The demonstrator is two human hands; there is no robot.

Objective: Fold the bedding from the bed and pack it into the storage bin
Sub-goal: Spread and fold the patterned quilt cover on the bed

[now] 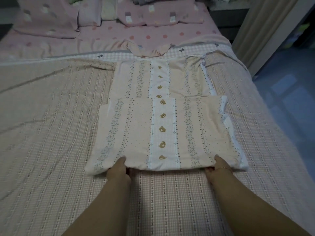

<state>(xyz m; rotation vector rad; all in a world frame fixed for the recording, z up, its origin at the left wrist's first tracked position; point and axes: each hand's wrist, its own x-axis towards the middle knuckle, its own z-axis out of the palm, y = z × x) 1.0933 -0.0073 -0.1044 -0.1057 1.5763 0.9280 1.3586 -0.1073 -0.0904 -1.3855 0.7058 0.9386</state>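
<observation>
A bed [51, 133] fills most of the view, reaching from 6 o'clock up to 12. To its right, from 2 to 4 o'clock, lies a blue glossy floor [288, 103] with pale patches of reflected light. At 1 to 2 o'clock a cream ribbed curtain [259, 26] hangs beside the bed's far corner. A dark cabinet [228, 16] stands at 1 o'clock behind the bed. The light is dim and cool.
</observation>
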